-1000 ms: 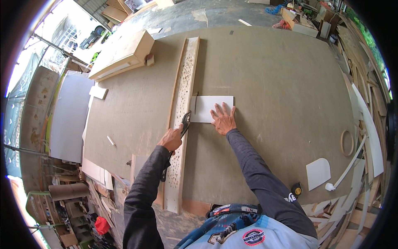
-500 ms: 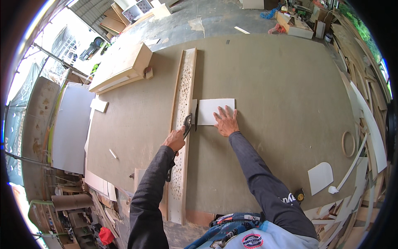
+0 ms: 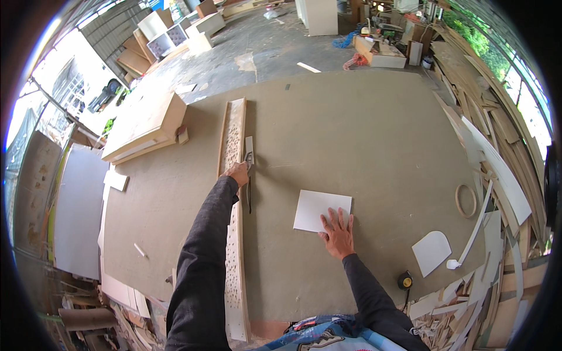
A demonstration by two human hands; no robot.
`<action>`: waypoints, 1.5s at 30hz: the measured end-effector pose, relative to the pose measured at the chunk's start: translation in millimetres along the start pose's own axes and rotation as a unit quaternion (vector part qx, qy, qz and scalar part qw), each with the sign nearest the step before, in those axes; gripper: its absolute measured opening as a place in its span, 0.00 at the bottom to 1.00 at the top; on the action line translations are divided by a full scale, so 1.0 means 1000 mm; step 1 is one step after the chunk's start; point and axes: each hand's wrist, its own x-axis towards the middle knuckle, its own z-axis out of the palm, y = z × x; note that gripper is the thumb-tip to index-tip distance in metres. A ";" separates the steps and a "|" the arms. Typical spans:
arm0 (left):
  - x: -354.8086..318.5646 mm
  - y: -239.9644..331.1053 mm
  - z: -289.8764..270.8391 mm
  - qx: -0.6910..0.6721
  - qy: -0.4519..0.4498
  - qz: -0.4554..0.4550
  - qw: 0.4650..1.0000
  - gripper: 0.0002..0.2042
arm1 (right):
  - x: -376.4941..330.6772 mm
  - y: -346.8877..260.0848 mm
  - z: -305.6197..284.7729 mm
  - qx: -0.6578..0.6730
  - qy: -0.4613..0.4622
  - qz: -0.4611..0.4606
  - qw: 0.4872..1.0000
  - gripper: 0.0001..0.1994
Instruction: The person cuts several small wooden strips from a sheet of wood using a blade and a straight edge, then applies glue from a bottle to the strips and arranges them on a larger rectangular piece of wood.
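My left hand (image 3: 237,174) is closed on a dark tool with a curved grip (image 3: 249,159), at the right edge of a long pale board (image 3: 235,131) with many small holes or spots. What kind of tool it is I cannot make out. A narrow white strip (image 3: 249,143) lies just beyond it, and a thin dark length (image 3: 250,199) shows on the near side of the fist. Farther right, my right hand (image 3: 338,235) lies flat with spread fingers on the near right part of a white rectangular piece (image 3: 316,206), which rests on the brown tabletop (image 3: 363,140).
A wooden box (image 3: 146,131) stands at the far left, with a small white block (image 3: 117,181) nearer. To the right lie a tape measure (image 3: 405,280), a rounded white offcut (image 3: 432,253) and a ring (image 3: 466,200). Scrap boards (image 3: 492,140) are heaped beyond the right edge.
My right hand has drawn the white piece toward me and to the right, away from the spotted board. My left hand still grips the dark tool at that board. The head view has tilted up.
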 end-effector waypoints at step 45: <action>-0.355 -0.063 0.083 -0.252 0.003 0.006 0.968 0.37 | 0.033 -0.109 0.009 0.051 -0.172 -0.192 0.965 0.44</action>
